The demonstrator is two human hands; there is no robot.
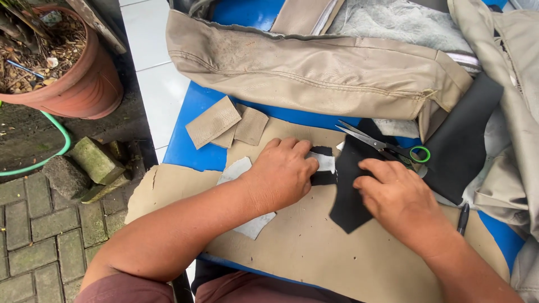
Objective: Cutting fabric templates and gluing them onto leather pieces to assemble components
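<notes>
Outdoor upholstery workspace, blue table [185,146] by paving bricks [33,235], potted plant [73,73], tan seat cover [314,67], scissors [387,147]
</notes>
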